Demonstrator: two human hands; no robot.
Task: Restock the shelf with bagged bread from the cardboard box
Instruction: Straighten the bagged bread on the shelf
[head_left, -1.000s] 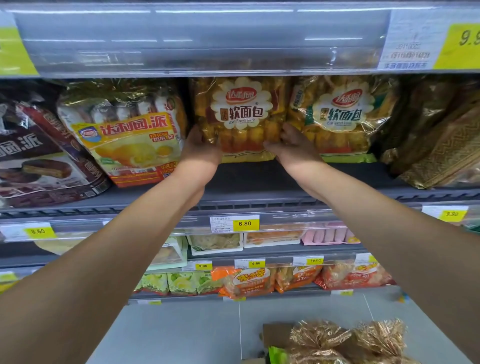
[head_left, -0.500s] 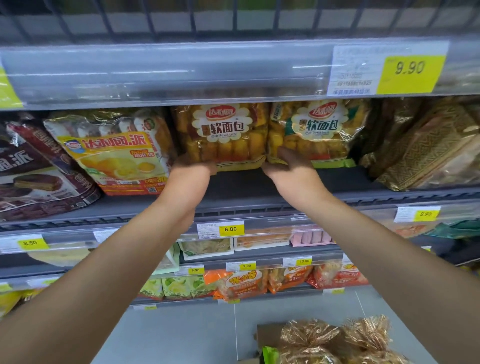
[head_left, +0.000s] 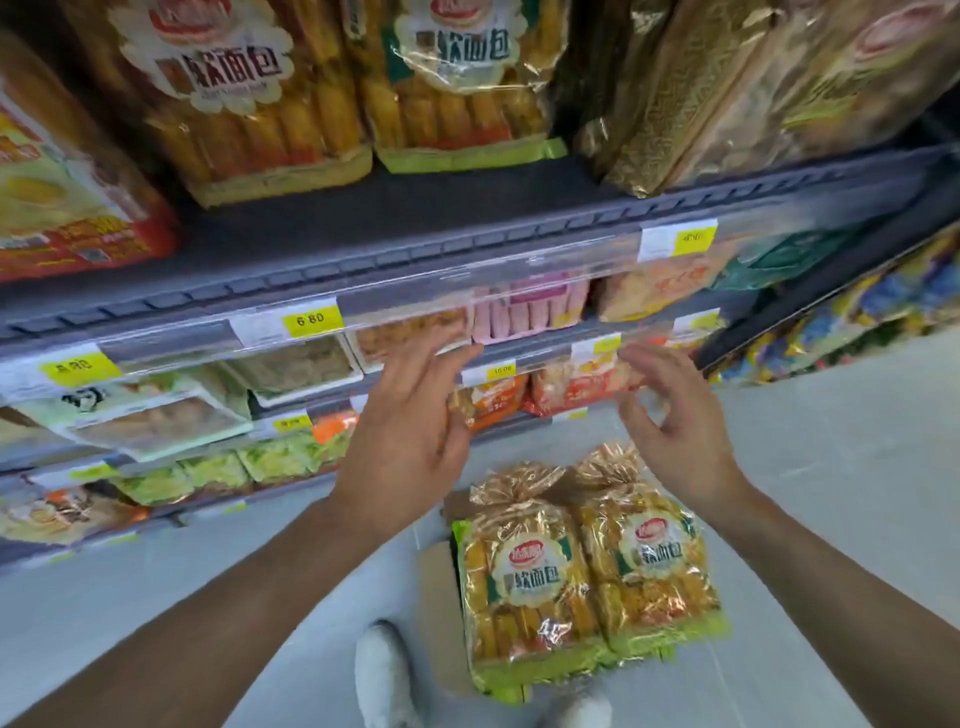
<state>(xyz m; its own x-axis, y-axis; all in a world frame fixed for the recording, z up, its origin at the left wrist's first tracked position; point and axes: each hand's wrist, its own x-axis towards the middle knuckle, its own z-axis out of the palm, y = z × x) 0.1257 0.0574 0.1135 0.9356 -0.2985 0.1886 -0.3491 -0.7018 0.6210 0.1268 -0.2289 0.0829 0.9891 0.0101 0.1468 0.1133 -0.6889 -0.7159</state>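
Note:
Two bags of yellow bread sticks stand side by side on the dark shelf (head_left: 415, 218): one with a yellow base (head_left: 249, 104), one with a green base (head_left: 457, 93). Two more bread bags, left one (head_left: 524, 587) and right one (head_left: 654, 566), lie on the cardboard box (head_left: 436, 571) on the floor below. My left hand (head_left: 410, 436) and my right hand (head_left: 675, 421) hang in the air above those bags, fingers spread, holding nothing.
A red and yellow cake pack (head_left: 67, 197) leans at the shelf's left, gold bags (head_left: 727, 88) at its right. Lower shelves hold trays and snack packs behind price tags (head_left: 311, 319). My shoes (head_left: 384, 675) stand on the grey floor next to the box.
Both hands let go of the yellow-based bread bag on the shelf and dropped toward the box. The view tilted down, bringing the floor bags into sight.

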